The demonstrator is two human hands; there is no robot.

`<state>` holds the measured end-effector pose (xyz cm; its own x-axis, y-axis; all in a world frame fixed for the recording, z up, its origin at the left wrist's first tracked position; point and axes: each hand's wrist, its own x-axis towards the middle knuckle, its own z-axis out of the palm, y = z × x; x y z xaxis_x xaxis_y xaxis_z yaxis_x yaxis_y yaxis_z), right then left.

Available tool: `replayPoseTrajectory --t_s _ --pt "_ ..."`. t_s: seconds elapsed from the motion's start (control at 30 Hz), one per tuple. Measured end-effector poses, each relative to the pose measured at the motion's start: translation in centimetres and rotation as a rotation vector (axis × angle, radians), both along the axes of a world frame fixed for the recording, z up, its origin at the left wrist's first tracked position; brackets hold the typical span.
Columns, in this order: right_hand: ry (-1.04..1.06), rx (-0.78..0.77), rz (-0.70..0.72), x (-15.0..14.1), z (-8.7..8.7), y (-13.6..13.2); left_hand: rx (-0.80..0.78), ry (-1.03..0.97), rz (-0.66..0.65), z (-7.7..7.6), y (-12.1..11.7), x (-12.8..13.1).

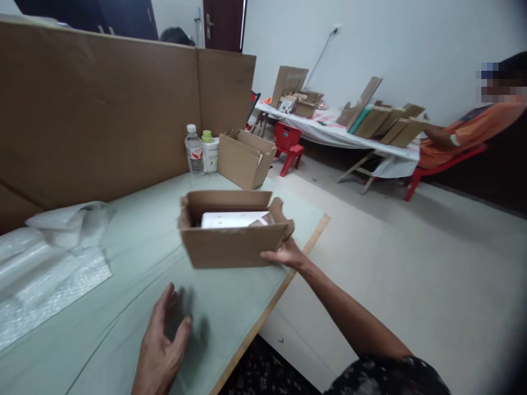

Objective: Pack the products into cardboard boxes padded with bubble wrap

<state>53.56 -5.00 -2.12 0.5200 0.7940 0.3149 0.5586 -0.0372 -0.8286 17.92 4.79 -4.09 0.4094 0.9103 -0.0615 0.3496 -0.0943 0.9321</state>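
An open-topped cardboard box (230, 249) is at the right part of the pale green table (135, 263). Inside it lies a white item (230, 219), whose kind I cannot make out. My right hand (286, 254) grips the box at its lower right corner, thumb along the front side. Whether the box rests on the table or is slightly lifted, I cannot tell. Nearer to me, my left hand (163, 337) is over the table with thumb and fingers apart and nothing between them.
Behind the box stand a water bottle (195, 152), a white bottle with green cap (210, 151) and another cardboard box (242, 162). Bubble wrap (61, 263) lies left. A tall cardboard screen (102, 109) borders the table. A person in orange (465, 131) sits at a far table.
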Motion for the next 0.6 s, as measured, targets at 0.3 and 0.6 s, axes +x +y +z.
replayPoseTrajectory --t_s 0.3,0.6 --pt "-0.001 0.173 -0.578 13.8 0.0 -7.2 0.073 0.068 -0.101 -0.1 -1.1 0.3" --pt "-0.073 0.106 -0.52 14.8 1.4 -2.0 0.073 0.061 -0.084 0.3 -2.1 0.5"
